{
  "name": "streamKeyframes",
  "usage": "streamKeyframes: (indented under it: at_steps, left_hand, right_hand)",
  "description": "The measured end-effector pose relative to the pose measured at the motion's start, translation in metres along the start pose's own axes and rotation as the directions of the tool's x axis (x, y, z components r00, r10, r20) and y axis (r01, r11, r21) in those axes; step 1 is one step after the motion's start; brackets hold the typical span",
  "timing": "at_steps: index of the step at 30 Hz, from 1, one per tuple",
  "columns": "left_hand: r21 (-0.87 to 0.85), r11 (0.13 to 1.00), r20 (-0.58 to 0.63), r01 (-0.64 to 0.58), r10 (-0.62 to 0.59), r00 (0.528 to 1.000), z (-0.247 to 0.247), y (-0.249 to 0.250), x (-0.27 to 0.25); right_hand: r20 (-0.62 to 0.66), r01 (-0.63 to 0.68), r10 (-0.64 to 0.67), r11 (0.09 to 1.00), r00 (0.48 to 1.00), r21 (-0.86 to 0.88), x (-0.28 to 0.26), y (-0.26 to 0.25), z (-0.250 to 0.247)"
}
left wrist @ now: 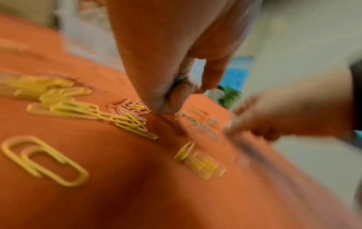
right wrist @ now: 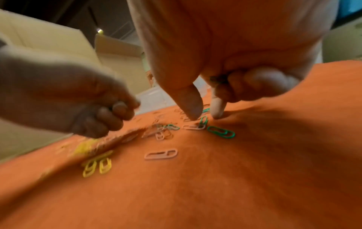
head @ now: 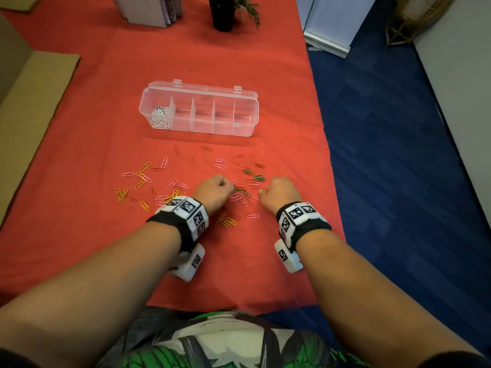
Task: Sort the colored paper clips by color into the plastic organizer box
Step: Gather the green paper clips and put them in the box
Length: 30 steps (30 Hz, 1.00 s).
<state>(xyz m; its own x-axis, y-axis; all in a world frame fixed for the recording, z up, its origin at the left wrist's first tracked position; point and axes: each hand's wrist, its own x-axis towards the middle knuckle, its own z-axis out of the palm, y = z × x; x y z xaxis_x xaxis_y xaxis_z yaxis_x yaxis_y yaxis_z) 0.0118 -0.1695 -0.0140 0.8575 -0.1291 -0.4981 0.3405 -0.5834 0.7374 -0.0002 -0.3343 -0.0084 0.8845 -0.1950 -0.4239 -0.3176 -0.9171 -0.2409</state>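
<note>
A clear plastic organizer box (head: 199, 110) lies open on the red cloth, with white clips (head: 160, 116) in its leftmost compartment. Yellow clips (head: 140, 179), pink clips (head: 240, 197) and green clips (head: 257, 177) are scattered in front of it. My left hand (head: 225, 185) is curled among them, its fingertips (left wrist: 176, 102) on the cloth and something dark green tucked in the fingers. My right hand (head: 261, 192) holds green clips (right wrist: 217, 79) in its curled fingers. Its thumb and index finger point down beside a green clip (right wrist: 202, 121).
A potted plant (head: 223, 11) and a cardboard box (head: 148, 9) stand at the table's far end. Flat cardboard (head: 34, 96) lies at the left. The table's right edge drops to blue carpet (head: 398, 128) close to my right hand.
</note>
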Motion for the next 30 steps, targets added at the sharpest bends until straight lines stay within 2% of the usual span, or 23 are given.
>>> streamKeyframes:
  at_steps: [1, 2, 3, 4, 5, 8, 10, 11, 13, 14, 16, 18, 20, 22, 23, 24, 25, 26, 27, 28, 29, 30]
  left_hand:
    - [-0.264, 0.956, 0.048, 0.124, -0.116, 0.992, -0.004, 0.003, -0.001]
    - [-0.485, 0.843, 0.114, 0.232, -0.202, 0.973, -0.009, 0.005, -0.003]
    - [-0.636, 0.710, 0.186, 0.303, -0.240, 0.953, -0.016, 0.006, -0.005]
    - [-0.714, 0.607, 0.252, 0.348, -0.241, 0.937, -0.023, 0.007, -0.008]
    - [-0.751, 0.544, 0.299, 0.374, -0.226, 0.927, -0.028, 0.007, -0.010]
    - [-0.775, 0.497, 0.332, 0.390, -0.204, 0.921, -0.034, 0.006, -0.011]
    - [-0.756, 0.514, 0.336, 0.405, -0.228, 0.914, -0.031, 0.008, -0.010]
    - [-0.730, 0.557, 0.322, 0.395, -0.229, 0.918, -0.028, 0.010, -0.010]
    - [-0.632, 0.700, 0.251, 0.334, -0.222, 0.942, -0.018, 0.012, -0.006]
    - [-0.553, 0.779, 0.212, 0.295, -0.211, 0.954, -0.013, 0.013, -0.005]
    - [-0.367, 0.906, 0.157, 0.210, -0.162, 0.974, -0.004, 0.016, -0.001]
    - [-0.119, 0.992, 0.099, 0.048, -0.036, 0.994, 0.005, 0.018, 0.002]
    - [0.171, 0.977, 0.073, -0.127, 0.116, 0.991, 0.012, 0.019, 0.005]
    - [0.411, 0.876, 0.075, -0.253, 0.244, 0.967, 0.016, 0.020, 0.007]
    - [0.490, 0.819, 0.089, -0.298, 0.293, 0.952, 0.018, 0.020, 0.008]
    - [0.548, 0.771, 0.110, -0.325, 0.318, 0.942, 0.019, 0.020, 0.010]
    - [0.597, 0.723, 0.135, -0.349, 0.338, 0.931, 0.020, 0.021, 0.012]
    - [0.639, 0.679, 0.166, -0.362, 0.338, 0.927, 0.021, 0.021, 0.014]
    - [0.669, 0.643, 0.189, -0.373, 0.338, 0.922, 0.023, 0.020, 0.015]
    - [0.691, 0.619, 0.199, -0.374, 0.335, 0.921, 0.025, 0.019, 0.016]
    - [0.706, 0.605, 0.196, -0.369, 0.333, 0.922, 0.027, 0.018, 0.017]
    - [0.711, 0.602, 0.188, -0.364, 0.336, 0.923, 0.028, 0.017, 0.018]
  right_hand:
    - [-0.027, 0.030, -0.031, 0.999, 0.999, -0.040, 0.000, -0.003, 0.003]
    - [-0.043, 0.055, -0.058, 0.996, 0.997, -0.075, 0.000, -0.007, 0.005]
    - [-0.042, 0.072, -0.076, 0.993, 0.996, -0.096, 0.001, -0.010, 0.006]
    - [-0.032, 0.089, -0.093, 0.990, 0.995, -0.108, 0.000, -0.013, 0.007]
    - [-0.020, 0.108, -0.112, 0.987, 0.994, -0.121, 0.001, -0.016, 0.007]
    - [0.058, 0.105, -0.099, 0.988, 0.993, -0.115, 0.002, -0.020, 0.004]
    - [0.136, 0.050, -0.052, 0.999, 0.989, 0.018, 0.006, -0.018, -0.001]
    - [0.155, 0.018, -0.036, 0.994, 0.987, 0.112, 0.009, -0.016, -0.002]
    - [0.146, -0.047, -0.004, 0.938, 0.989, 0.344, 0.013, -0.009, -0.005]
    - [0.150, -0.091, 0.020, 0.870, 0.988, 0.484, 0.013, -0.005, -0.006]
    - [0.195, -0.194, 0.073, 0.662, 0.978, 0.724, 0.010, 0.004, -0.006]
    - [0.258, -0.253, 0.054, 0.465, 0.965, 0.848, 0.005, 0.011, -0.011]
    - [0.299, -0.296, 0.033, 0.280, 0.954, 0.913, 0.001, 0.019, -0.015]
    - [0.382, -0.385, 0.049, 0.086, 0.923, 0.919, -0.002, 0.025, -0.018]
    - [0.419, -0.422, 0.056, 0.036, 0.906, 0.906, -0.003, 0.027, -0.017]
    - [0.436, -0.440, 0.071, 0.056, 0.897, 0.896, -0.005, 0.029, -0.017]
    - [0.422, -0.433, 0.102, 0.174, 0.901, 0.884, -0.004, 0.031, -0.015]
    - [0.380, -0.396, 0.122, 0.393, 0.917, 0.830, -0.004, 0.032, -0.014]
    - [0.328, -0.324, 0.119, 0.645, 0.937, 0.692, -0.004, 0.032, -0.012]
    - [0.268, -0.226, 0.099, 0.840, 0.958, 0.494, -0.006, 0.031, -0.010]
    - [0.215, -0.134, 0.070, 0.944, 0.974, 0.302, -0.009, 0.029, -0.007]
    - [0.157, -0.059, 0.035, 0.987, 0.987, 0.151, -0.012, 0.027, -0.001]
